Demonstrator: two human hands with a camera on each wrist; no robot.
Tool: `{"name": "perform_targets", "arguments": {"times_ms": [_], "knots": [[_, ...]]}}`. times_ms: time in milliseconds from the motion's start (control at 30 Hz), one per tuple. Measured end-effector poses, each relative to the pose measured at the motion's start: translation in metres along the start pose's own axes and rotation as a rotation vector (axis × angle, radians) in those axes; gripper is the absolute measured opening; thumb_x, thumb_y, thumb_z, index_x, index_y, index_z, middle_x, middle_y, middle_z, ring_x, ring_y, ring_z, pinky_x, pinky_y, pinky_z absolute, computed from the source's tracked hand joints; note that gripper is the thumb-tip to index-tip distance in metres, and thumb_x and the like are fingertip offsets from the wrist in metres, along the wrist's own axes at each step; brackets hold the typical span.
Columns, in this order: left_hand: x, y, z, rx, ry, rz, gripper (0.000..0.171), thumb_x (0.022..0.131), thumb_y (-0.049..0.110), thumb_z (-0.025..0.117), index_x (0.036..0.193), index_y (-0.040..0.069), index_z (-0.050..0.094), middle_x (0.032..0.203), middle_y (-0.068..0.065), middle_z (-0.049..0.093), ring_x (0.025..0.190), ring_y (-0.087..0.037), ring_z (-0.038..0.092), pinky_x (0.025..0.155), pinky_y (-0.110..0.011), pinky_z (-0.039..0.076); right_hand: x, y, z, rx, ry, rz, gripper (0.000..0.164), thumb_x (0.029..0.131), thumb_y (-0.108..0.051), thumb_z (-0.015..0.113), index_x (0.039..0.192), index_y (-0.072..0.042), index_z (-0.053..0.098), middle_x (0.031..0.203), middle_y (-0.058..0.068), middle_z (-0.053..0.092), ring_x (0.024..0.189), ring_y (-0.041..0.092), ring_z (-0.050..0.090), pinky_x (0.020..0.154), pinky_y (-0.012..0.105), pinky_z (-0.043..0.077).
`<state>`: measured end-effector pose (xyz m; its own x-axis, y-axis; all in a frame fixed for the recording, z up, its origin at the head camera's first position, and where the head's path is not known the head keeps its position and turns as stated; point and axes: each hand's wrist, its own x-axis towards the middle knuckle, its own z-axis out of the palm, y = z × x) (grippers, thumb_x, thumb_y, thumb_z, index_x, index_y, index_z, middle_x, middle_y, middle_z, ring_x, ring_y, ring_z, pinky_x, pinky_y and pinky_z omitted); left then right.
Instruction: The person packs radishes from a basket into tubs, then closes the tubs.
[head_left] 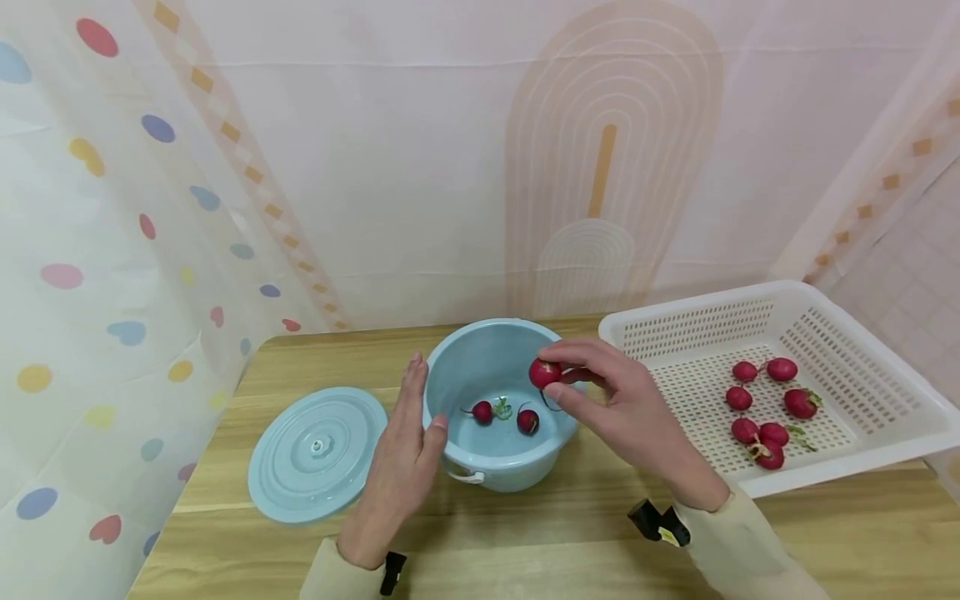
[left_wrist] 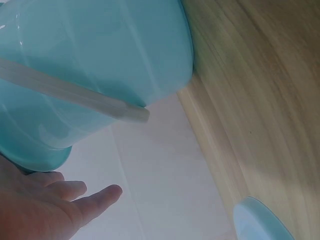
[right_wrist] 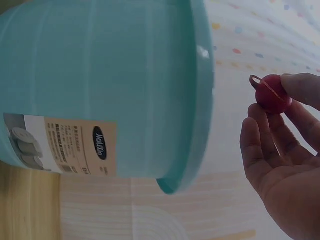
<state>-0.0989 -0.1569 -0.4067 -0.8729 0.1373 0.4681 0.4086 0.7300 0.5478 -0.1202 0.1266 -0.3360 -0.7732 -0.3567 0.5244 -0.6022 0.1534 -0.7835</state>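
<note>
A light-blue bucket stands on the table, with two red radishes and a bit of green leaf on its floor. Over its right rim, my right hand pinches a radish between thumb and fingers; its thin root dangles. In the right wrist view the same radish is held above the rim level of the bucket. My left hand is at the left rim, fingers straight and together, holding nothing. The left wrist view has those fingers beside the bucket's outer wall.
A round light-blue lid lies flat on the wooden table, left of the bucket. To the right stands a white perforated basket with several radishes inside. A patterned cloth hangs behind the table.
</note>
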Motion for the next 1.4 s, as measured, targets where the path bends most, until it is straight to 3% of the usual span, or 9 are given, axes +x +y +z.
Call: {"name": "perform_targets", "arguments": {"times_ms": [267,567,933,1167,1400], "knots": [[0.0,0.001,0.0,-0.005,-0.006,-0.002,0.066,0.106,0.021,0.048,0.164,0.001,0.022,0.172,-0.008,0.018,0.157,-0.03,0.02,0.122,-0.056,0.027,0.011,0.013,0.016,-0.071,-0.097,-0.069,0.033,0.094,-0.005,0.075,0.126,-0.011,0.072,0.123,-0.002,0.069,0.111,0.015,0.065,0.092,0.036,0.059],[0.0,0.001,-0.001,-0.002,-0.03,-0.024,0.066,0.107,0.023,0.047,0.164,0.002,0.021,0.172,-0.01,0.018,0.157,-0.03,0.021,0.121,-0.057,0.029,0.02,0.021,0.022,-0.266,-0.186,-0.088,0.032,0.093,-0.01,0.077,0.124,-0.008,0.074,0.122,0.001,0.072,0.109,0.016,0.069,0.094,0.035,0.058],[0.0,0.0,-0.001,0.002,-0.03,-0.017,0.067,0.107,0.023,0.048,0.165,0.003,0.019,0.172,-0.012,0.02,0.157,-0.03,0.022,0.121,-0.057,0.029,0.03,0.02,0.027,-0.479,-0.315,-0.09,0.024,0.094,-0.014,0.077,0.118,-0.015,0.076,0.118,-0.006,0.072,0.112,0.012,0.066,0.095,0.035,0.056],[0.001,0.0,-0.001,0.007,-0.03,-0.008,0.067,0.107,0.022,0.047,0.164,0.001,0.02,0.171,-0.013,0.02,0.156,-0.03,0.022,0.12,-0.057,0.03,0.033,0.019,0.03,-0.564,-0.367,-0.042,0.026,0.093,-0.019,0.078,0.118,-0.015,0.076,0.116,-0.005,0.071,0.108,0.013,0.067,0.092,0.036,0.056],[0.001,0.0,-0.002,0.012,-0.022,-0.005,0.066,0.108,0.025,0.046,0.163,0.0,0.022,0.171,-0.015,0.021,0.156,-0.032,0.024,0.12,-0.058,0.031,0.034,0.017,0.029,-0.564,-0.384,0.001,0.034,0.096,-0.026,0.075,0.126,-0.012,0.072,0.129,0.0,0.069,0.123,0.021,0.063,0.103,0.045,0.052]]}}
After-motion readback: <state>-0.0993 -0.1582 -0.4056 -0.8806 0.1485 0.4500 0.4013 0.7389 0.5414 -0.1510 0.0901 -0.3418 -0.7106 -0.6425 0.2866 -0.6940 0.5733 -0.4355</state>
